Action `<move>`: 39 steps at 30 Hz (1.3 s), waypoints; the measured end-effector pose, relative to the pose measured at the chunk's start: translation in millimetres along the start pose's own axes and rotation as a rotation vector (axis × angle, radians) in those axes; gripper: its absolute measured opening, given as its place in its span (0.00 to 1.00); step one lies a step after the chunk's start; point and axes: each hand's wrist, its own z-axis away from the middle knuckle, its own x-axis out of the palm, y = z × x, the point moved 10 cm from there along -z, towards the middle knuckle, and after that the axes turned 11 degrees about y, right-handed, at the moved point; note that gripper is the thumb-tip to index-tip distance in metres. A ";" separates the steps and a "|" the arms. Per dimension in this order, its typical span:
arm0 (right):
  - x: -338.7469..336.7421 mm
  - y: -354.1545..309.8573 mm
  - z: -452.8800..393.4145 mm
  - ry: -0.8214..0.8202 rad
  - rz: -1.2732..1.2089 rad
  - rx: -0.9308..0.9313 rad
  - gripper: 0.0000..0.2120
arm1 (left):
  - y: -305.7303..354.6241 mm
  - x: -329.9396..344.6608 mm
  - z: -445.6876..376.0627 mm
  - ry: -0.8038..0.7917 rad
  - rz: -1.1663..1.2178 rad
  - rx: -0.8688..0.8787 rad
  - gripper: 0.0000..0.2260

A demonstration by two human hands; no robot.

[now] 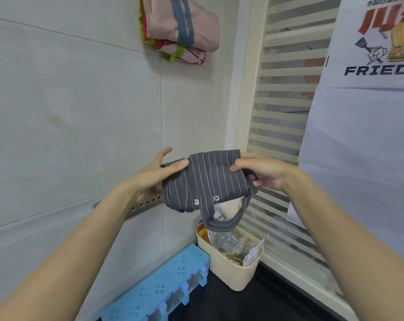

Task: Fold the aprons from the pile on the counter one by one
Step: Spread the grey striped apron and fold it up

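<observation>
A grey pinstriped apron (208, 181), folded into a small thick bundle, is held up in the air in front of the tiled wall. My left hand (154, 174) grips its left end with the thumb on top. My right hand (261, 172) grips its right end, thumb across the front. A strap loop (219, 224) hangs down from the bundle. Two folded aprons, one pink with a grey strap (184, 22) and one red and green (184, 53), lie stacked high up against the wall.
A cream plastic bin (233, 272) with packets and a glass jar stands on the dark counter (254, 304) in the corner. A light blue holder (159, 288) sits against the wall. A white apron printed "FRIED" (370, 72) hangs at the right over a louvred window (282, 112).
</observation>
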 end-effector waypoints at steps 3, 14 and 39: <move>7.2 11.0 0.2 -0.086 -0.021 0.023 0.06 | 7.6 18.9 -0.6 -0.162 -0.210 0.043 0.55; -10.0 22.6 4.0 -0.284 -0.201 0.127 0.13 | -7.8 18.3 3.5 -0.158 0.307 0.050 0.39; 27.4 -5.8 23.8 -0.214 -0.343 -0.075 0.06 | -50.1 0.9 -24.1 0.272 0.652 -0.179 0.16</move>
